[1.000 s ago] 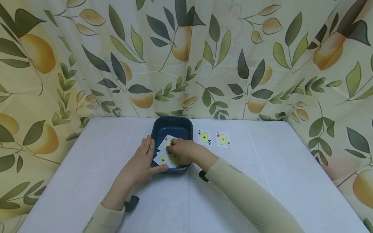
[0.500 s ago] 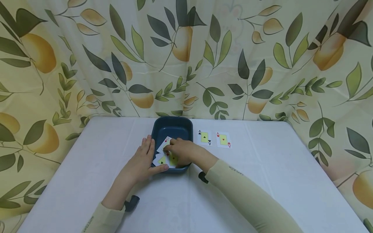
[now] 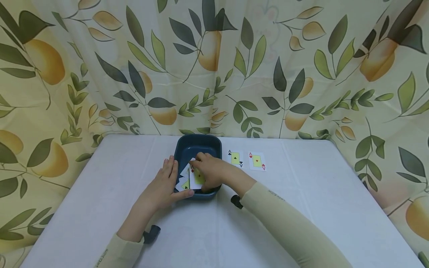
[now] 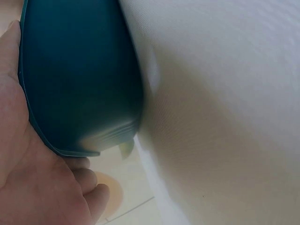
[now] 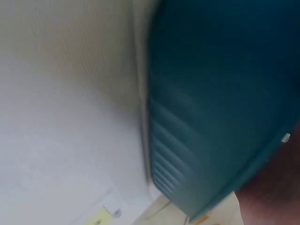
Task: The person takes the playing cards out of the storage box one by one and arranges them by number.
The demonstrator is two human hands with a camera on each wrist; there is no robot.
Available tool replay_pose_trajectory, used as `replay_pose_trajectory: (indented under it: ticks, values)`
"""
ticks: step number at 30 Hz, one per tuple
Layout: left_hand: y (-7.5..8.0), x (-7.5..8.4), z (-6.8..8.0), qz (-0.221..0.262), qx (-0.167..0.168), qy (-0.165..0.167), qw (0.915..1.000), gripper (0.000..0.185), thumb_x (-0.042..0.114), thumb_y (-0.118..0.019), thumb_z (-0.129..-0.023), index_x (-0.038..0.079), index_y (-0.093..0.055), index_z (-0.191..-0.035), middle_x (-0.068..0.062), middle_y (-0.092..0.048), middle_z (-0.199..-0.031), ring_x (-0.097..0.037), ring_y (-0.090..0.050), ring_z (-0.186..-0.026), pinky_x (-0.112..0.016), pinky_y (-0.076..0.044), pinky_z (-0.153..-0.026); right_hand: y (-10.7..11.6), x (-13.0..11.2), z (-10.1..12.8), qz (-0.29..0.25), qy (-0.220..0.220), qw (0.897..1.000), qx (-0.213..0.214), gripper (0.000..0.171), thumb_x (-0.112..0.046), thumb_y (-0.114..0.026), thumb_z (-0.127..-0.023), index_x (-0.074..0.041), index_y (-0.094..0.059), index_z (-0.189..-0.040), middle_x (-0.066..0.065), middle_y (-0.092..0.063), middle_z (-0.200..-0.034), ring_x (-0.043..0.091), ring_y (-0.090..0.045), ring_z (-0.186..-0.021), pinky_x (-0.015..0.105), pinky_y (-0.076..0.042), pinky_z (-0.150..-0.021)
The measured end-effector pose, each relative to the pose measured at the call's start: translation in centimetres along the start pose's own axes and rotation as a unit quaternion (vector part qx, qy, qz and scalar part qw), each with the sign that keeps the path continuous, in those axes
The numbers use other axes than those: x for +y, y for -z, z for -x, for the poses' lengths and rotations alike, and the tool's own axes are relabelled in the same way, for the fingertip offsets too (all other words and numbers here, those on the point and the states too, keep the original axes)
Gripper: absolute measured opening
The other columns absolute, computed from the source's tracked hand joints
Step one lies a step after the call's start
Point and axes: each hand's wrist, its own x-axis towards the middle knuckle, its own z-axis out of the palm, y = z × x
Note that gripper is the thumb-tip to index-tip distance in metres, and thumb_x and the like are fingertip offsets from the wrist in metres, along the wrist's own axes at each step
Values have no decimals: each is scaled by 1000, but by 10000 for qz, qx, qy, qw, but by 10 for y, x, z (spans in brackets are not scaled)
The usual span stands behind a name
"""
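A dark blue tray (image 3: 198, 139) holds several playing cards near its front. My right hand (image 3: 212, 170) reaches over the tray's right side and pinches an ace of diamonds (image 3: 192, 181) by its edges, lifted over the other playing cards (image 3: 182, 183). My left hand (image 3: 163, 186) rests against the tray's front left corner, fingers straight along the left rim and thumb across the front. In the left wrist view the left palm (image 4: 37, 183) lies against the tray wall (image 4: 84, 75). The right wrist view shows mostly the tray's outer side (image 5: 211, 93); the fingertips are hidden there.
Right of the tray, an ace of clubs (image 3: 235, 158) and an ace of hearts (image 3: 257, 160) lie face up side by side on the white tablecloth (image 3: 285, 178). A curtain (image 3: 248, 74) with a fruit and leaf print hangs behind the table.
My right hand has drawn the ace of diamonds up and slightly left, clear of the pile, so its face shows more. My left hand and the tray have stayed put.
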Motion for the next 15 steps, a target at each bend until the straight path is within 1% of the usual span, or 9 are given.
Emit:
replay_pose_trajectory:
  ticks: [5,8,12,15]
  values:
    - [0,-1,1,8,-9,-30,10000,115,71,-62,-84,-4,-14,-157,-20,-1,-167,-39,-3,-153,-56,-22,-119,13,4,7,-298,84,9992,253,92,-35,-87,-72,-15,-45,-151,6,-46,-136,20,-45,-116,35,-50,-101]
    - [0,-1,1,17,9,-33,10000,115,71,-63,-83,-4,-15,-157,-19,-1,-167,-39,-4,-153,-57,-23,-119,18,8,12,-376,54,9984,430,94,-35,-88,-71,-17,-44,-152,4,-45,-136,18,-43,-116,33,-50,-100]
    - [-1,0,1,28,6,-13,10000,116,71,-64,-83,-3,-15,-157,-18,-1,-167,-38,-3,-154,-56,-22,-119,27,16,19,-406,-20,9971,645,94,-31,-86,-70,-18,-42,-153,2,-44,-135,16,-43,-114,28,-50,-94]
    - [-1,1,0,36,26,-13,10000,117,72,-64,-82,-3,-15,-157,-18,-1,-167,-38,-2,-154,-56,-22,-120,36,22,26,-523,-143,9959,720,94,-26,-84,-69,-19,-42,-153,2,-44,-134,16,-44,-111,27,-50,-89]
